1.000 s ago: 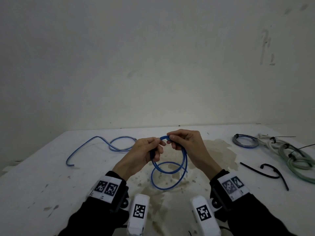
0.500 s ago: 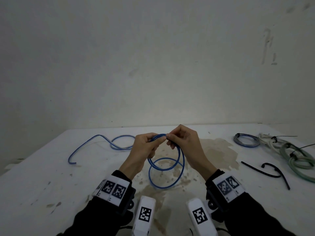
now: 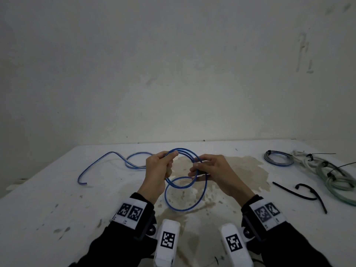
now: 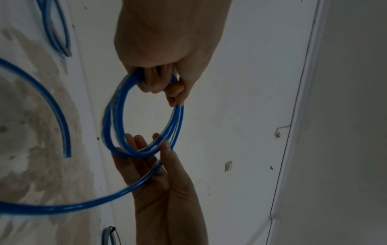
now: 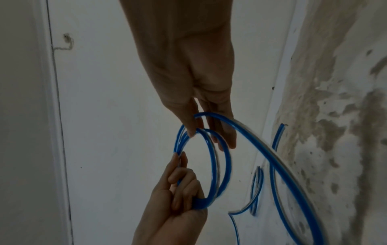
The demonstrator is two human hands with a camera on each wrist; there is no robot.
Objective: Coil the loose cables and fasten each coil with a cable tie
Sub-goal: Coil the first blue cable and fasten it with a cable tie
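Head view: my left hand [image 3: 159, 168] grips the stacked turns of the blue cable [image 3: 185, 189] above the tabletop [image 3: 48, 209], fingers curled round them. My right hand [image 3: 213, 174] pinches the far side of the same coil. One loose loop hangs below; the free tail [image 3: 100, 164] lies on the tabletop to my left. Two black ties [image 3: 300, 191] wait to my right, near the tied coils [image 3: 279, 159]. No containers in view.

Left wrist view: my left fingers [image 4: 155, 82] wrap the turns; my right fingers [image 4: 167, 150] lie nearly straight, thumb pressing the coil.

Right wrist view: the turns [image 5: 213, 159] sit slightly apart between both hands.

Risk, as I judge it: the cable looks springy. If either grip slackens, the turns may spring open. Dragging the tail in may twist or kink it.
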